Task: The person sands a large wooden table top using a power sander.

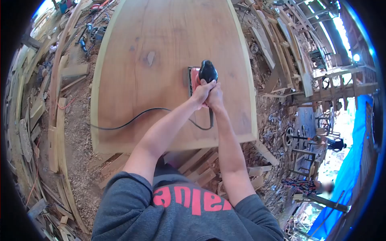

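A large wooden slab [169, 48] with pale edges lies in front of me. On its right half rests a power sander [208, 71], with a black top and a red body, its flat pad against the wood. My left hand [202, 93] and my right hand [215, 95] are wrapped together round the sander's near end, fingers closed. A dark cord [138, 115] runs from the sander in a curve across the slab and off its left edge. A pale patch [150, 58] shows on the wood, left of the sander.
Wood offcuts [201, 168] lie below the slab's near edge. Long boards [56, 120] and shavings cover the left ground, with blue tools [83, 45] farther up. Planks [263, 48] lie on the right. A person [303, 185] is at the far right near a blue tarp [345, 160].
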Action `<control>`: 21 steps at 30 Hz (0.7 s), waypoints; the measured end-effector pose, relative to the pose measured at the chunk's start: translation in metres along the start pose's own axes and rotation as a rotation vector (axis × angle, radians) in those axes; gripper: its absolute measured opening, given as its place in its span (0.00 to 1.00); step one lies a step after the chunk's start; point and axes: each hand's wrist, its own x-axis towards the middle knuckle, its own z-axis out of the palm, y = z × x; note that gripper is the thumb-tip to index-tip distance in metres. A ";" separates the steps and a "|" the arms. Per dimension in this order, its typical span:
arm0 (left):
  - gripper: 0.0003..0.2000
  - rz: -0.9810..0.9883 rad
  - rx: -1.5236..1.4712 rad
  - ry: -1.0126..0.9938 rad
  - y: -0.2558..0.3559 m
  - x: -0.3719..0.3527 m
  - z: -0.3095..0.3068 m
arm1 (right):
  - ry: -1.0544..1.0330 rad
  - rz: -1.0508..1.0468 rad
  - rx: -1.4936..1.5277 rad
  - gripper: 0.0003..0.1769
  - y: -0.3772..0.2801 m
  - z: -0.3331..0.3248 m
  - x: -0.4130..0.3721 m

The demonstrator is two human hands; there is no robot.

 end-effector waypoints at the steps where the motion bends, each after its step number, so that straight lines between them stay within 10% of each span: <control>1: 0.26 0.002 0.015 0.005 -0.027 -0.017 -0.002 | 0.003 0.002 0.016 0.27 0.014 -0.001 -0.030; 3: 0.22 0.248 -0.090 -0.075 -0.086 -0.044 -0.005 | -0.102 -0.017 0.390 0.36 0.025 -0.017 -0.099; 11: 0.11 0.260 -0.048 -0.013 -0.183 -0.183 -0.004 | -0.023 -0.004 0.354 0.33 0.060 -0.028 -0.262; 21: 0.15 0.265 -0.014 -0.053 -0.057 -0.048 -0.029 | -0.003 -0.063 0.248 0.31 -0.011 -0.004 -0.099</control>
